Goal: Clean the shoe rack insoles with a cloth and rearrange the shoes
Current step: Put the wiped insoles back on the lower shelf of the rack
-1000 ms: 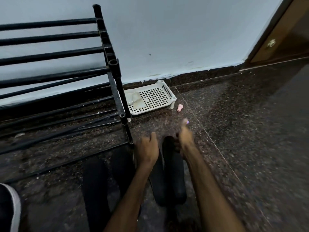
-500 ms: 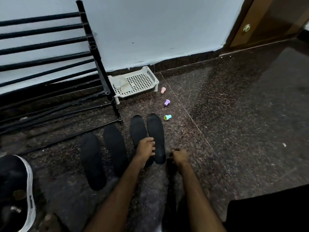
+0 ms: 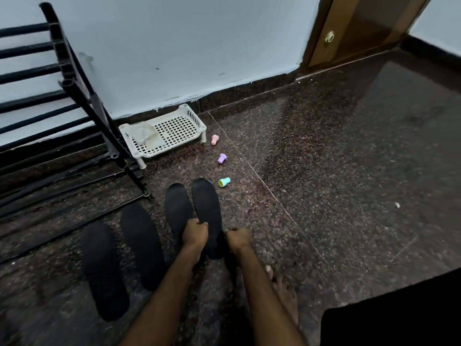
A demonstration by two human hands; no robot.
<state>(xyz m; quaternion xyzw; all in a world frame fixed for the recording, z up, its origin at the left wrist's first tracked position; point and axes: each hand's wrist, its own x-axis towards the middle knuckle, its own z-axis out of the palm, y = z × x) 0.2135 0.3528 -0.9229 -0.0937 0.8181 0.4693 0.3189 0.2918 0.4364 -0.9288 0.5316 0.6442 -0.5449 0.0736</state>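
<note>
Several black insoles lie flat on the dark granite floor: two on the left (image 3: 103,270) (image 3: 142,245) and two side by side in the middle (image 3: 178,208) (image 3: 207,203). My left hand (image 3: 195,233) lies over the heel ends of the middle pair, fingers curled on the right insole's edge. Just right of that insole, my right hand (image 3: 238,239) is curled round a dark strip that looks like cloth (image 3: 232,265). The black shoe rack (image 3: 74,88) stands at the left against the wall.
A white perforated plastic tray (image 3: 192,116) holding a pale rag (image 3: 147,136) sits by the wall. Pink (image 3: 214,139), purple (image 3: 221,158) and teal (image 3: 224,182) plastic caps lie beside the insoles. A bare foot (image 3: 284,295) and a wooden door (image 3: 361,28) are on the right.
The middle insoles, held at their far ends a second ago, now lie flat. Both hands have drawn back to the heel ends. The view has pulled back and swung right.
</note>
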